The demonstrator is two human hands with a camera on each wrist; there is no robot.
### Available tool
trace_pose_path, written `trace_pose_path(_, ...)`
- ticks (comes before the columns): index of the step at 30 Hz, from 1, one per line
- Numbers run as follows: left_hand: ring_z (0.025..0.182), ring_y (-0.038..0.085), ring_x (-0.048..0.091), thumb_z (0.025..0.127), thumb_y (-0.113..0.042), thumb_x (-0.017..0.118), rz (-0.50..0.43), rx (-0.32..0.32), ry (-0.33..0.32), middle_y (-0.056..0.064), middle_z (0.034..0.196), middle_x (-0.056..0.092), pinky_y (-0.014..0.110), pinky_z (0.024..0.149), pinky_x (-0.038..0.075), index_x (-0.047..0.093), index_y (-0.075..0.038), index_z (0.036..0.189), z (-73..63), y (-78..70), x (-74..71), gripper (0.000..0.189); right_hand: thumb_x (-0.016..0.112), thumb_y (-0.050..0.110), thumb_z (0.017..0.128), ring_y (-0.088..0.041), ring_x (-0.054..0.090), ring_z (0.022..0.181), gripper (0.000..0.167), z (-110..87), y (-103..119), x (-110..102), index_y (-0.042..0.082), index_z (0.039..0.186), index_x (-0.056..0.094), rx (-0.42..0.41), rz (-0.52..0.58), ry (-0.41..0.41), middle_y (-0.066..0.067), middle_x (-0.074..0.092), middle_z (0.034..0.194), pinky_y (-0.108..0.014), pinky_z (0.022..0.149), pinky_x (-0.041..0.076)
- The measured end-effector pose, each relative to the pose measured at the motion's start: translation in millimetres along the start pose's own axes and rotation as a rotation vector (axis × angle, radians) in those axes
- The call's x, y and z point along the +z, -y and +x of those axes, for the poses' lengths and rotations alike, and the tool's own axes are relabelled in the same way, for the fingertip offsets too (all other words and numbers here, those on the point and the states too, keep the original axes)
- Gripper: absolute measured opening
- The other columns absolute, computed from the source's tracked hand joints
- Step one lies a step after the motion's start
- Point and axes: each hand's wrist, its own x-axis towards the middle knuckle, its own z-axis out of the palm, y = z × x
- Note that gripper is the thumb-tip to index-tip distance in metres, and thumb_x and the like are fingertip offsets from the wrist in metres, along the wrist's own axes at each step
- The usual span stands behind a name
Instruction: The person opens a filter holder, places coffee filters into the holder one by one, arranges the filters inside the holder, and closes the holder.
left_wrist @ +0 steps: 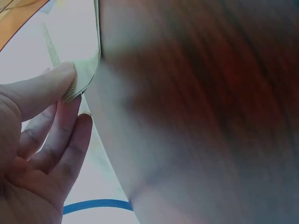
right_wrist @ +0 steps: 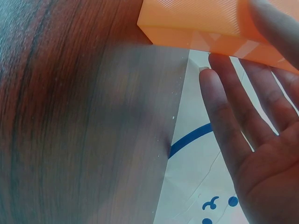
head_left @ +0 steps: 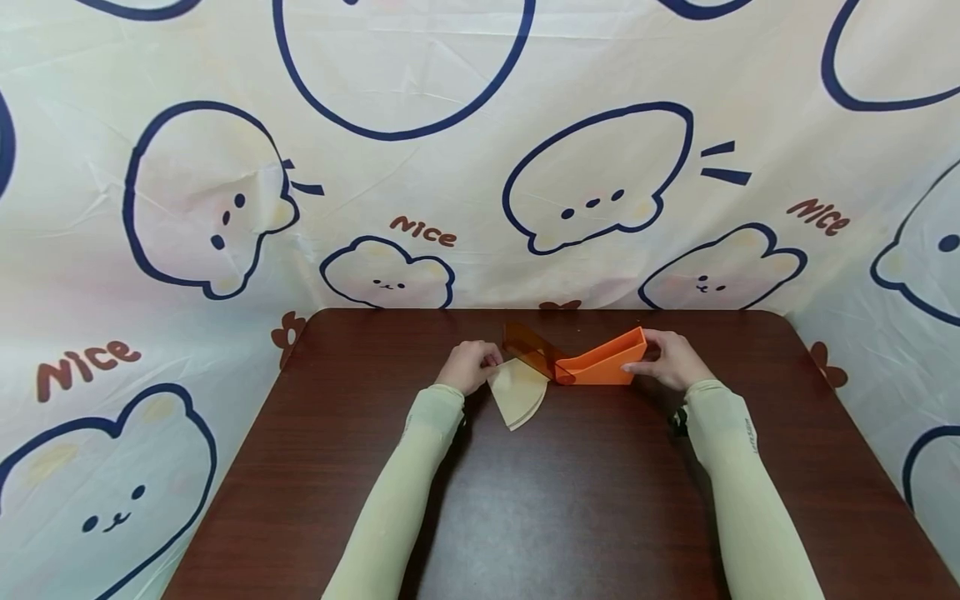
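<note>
The left hand (head_left: 470, 367) is pinching pale folded paper (head_left: 517, 396) between thumb and fingers just below the head frame's centre; the right hand (head_left: 669, 360), part-curled, is gripping an orange case (head_left: 600, 364) right of centre, its amber lid (head_left: 531, 347) standing open. Handling paper beside the case seems the current step; the next move probably calls for keeping the case steady.

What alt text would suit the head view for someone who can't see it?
A left hand pinches pale, fan-shaped paper while the right hand grips an orange box with its see-through brown lid open, at a dark wooden table. The pale backdrop shows cartoon animals and the word "Nice".
</note>
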Motion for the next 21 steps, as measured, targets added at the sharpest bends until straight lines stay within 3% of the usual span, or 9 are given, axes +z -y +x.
trace_pose_path(21, 0.078, 0.016, 0.071, 0.085, -0.005, 0.083, 0.168, 0.101, -0.071, 0.0, 0.084, 0.077, 0.034, 0.077, 0.059, 0.079, -0.014, 0.083, -1.4, 3.5, 1.5, 0.01, 0.082, 0.029, 0.09, -0.036, 0.057, 0.112, 0.054, -1.2, 1.2, 0.3, 0.008, 0.136, 0.063, -0.015, -0.001, -0.01, -0.017, 0.068, 0.125, -0.063, 0.108, 0.045)
